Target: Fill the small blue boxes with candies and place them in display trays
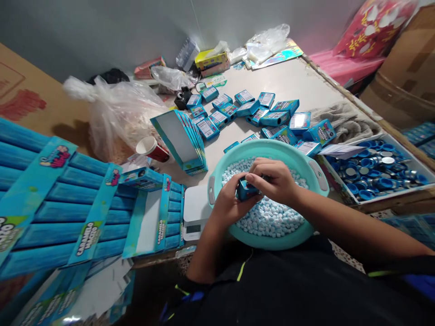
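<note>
My left hand is wrapped around a small blue candy box, held above a turquoise basin. Curled over the top of that box, my right hand has its thumb against the upper end; its fingertips are partly hidden. Beneath both hands, small white and pale blue candies fill the lower part of the basin. Beyond its far rim, many similar blue boxes lie scattered on the white table.
On the right, a white tray holds blue-and-silver caps beside a grey cloth. Left of the basin are a white scale, folded display cartons, a paper cup and stacked packed cartons. A plastic bag stands behind.
</note>
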Demonstrator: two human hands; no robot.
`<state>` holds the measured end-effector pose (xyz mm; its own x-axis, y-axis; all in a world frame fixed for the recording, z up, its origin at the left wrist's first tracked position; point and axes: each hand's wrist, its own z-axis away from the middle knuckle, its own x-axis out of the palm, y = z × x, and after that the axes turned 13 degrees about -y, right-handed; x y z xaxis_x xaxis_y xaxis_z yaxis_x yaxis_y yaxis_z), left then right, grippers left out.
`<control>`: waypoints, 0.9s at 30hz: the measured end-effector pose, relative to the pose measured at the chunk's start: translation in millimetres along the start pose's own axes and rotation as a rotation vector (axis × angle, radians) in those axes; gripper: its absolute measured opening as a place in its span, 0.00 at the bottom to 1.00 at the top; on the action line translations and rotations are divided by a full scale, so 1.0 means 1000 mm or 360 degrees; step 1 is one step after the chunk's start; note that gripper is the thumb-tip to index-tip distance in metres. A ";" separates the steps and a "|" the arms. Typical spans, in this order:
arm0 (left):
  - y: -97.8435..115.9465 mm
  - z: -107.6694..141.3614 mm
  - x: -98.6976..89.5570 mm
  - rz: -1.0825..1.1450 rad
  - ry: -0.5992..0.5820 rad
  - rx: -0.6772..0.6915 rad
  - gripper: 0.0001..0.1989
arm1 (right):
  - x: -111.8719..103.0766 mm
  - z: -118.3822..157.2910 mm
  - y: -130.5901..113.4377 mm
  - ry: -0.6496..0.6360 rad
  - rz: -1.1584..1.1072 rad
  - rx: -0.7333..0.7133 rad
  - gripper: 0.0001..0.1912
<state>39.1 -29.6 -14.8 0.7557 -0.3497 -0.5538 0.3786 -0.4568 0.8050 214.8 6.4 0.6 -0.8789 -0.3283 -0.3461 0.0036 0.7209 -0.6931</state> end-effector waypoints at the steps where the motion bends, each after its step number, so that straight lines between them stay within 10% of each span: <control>1: 0.000 0.000 0.000 -0.0010 0.0012 0.0005 0.23 | 0.000 0.000 0.000 0.0010 -0.0010 0.0014 0.19; 27: -0.002 0.000 0.003 -0.0262 0.0315 -0.0122 0.24 | 0.000 0.002 0.004 0.0407 -0.0841 0.0283 0.14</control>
<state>40.2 -30.2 -17.6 0.7676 -0.1059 -0.6321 0.5385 -0.4282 0.7257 215.6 8.0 -3.2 -0.8701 -0.4409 0.2203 -0.4035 0.3805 -0.8321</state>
